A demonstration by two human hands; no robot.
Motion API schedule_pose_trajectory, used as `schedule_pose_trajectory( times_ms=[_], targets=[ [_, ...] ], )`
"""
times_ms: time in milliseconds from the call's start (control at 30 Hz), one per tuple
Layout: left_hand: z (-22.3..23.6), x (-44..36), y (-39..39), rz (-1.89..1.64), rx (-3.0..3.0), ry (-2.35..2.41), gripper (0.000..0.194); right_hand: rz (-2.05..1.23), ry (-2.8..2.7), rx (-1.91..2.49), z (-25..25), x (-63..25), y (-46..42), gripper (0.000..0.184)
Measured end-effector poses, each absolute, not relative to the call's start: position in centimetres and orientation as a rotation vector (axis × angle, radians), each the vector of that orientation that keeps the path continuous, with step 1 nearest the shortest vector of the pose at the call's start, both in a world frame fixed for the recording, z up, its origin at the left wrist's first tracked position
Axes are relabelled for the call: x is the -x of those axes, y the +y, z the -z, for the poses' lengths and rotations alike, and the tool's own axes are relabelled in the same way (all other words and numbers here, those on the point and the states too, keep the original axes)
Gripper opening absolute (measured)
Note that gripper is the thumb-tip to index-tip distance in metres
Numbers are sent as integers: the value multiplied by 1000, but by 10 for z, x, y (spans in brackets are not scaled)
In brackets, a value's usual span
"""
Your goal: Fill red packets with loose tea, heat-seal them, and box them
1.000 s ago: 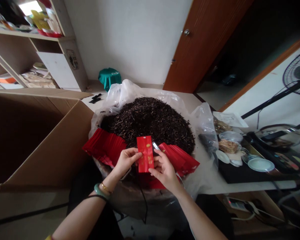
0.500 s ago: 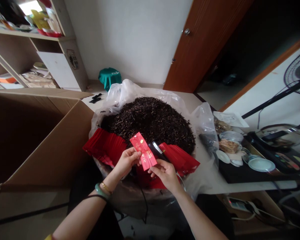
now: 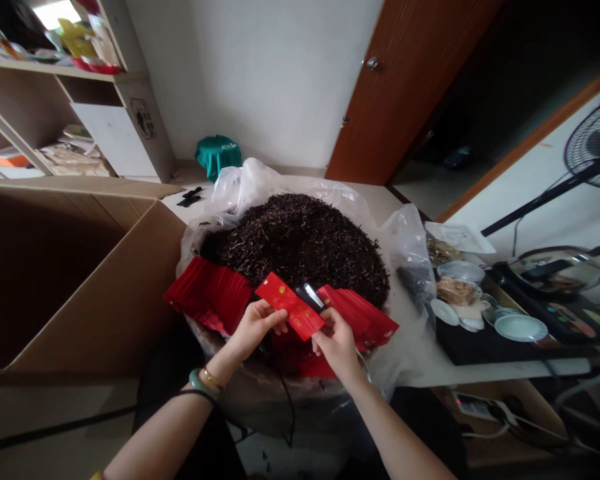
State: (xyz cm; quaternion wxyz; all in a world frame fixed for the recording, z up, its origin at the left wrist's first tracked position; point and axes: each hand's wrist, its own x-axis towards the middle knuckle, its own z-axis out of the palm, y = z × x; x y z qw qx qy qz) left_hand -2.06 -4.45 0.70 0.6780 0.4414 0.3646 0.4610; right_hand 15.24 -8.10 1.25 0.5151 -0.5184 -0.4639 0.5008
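Two bare hands hold a red packet with gold print (image 3: 291, 305) at the center of the frame, the left hand (image 3: 257, 323) pinching its left part between thumb and fingers, the right hand (image 3: 336, 340) gripping its lower right corner. The packet lies at a slant in front of a heap of dark, loose leaves (image 3: 300, 240) in a clear plastic bag (image 3: 253, 183). A row of red packets (image 3: 210, 293) fans out left of the hands, a second row (image 3: 363, 317) to their right, with a black-and-silver object (image 3: 311, 297) just beside the right hand, too small to identify. An open cardboard box (image 3: 100, 287) fills the left edge. At right are a glass kettle (image 3: 560, 268) and a pale dish (image 3: 521, 327); a wooden door (image 3: 405, 93) stands at upper right, and a green cloth-like item (image 3: 219, 157) sits at upper left of center.
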Motion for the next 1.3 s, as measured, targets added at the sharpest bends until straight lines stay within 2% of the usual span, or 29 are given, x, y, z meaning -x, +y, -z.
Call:
schedule_pose_trajectory(
  times_ms=[200, 400, 600, 833, 867, 967, 1033, 1300],
  targets=[
    [-13, 24, -44, -1029, -1075, 837, 41, -1211, -1038, 1241, -10, -158, -76, 28],
    [-14, 26, -41, -1101, -1068, 876, 38, -1098, -1134, 1236, -8, -159, -78, 18],
    [-16, 25, -42, -1110, -1072, 868, 35, -1112, -1433, 1091, -20, -158, -85, 28],
    [-12, 22, -46, -1059, -1059, 818, 33, -1042, -1488, 1069, -20, -154, -84, 28],
    [-12, 22, -46, -1053, -1046, 791, 36, -1000, -1492, 1071, -19, -154, -84, 28],
    [-11, 21, -49, -1055, -968, 689, 67, -813, -1570, 1083, -17, -154, -85, 26],
    [-11, 21, -50, -1064, -902, 643, 79, -670, -1676, 1080, -18, -155, -87, 24],
    [-8, 24, -49, -1082, -729, 542, 77, -300, -1910, 995, -19, -155, -87, 22]
  ],
)
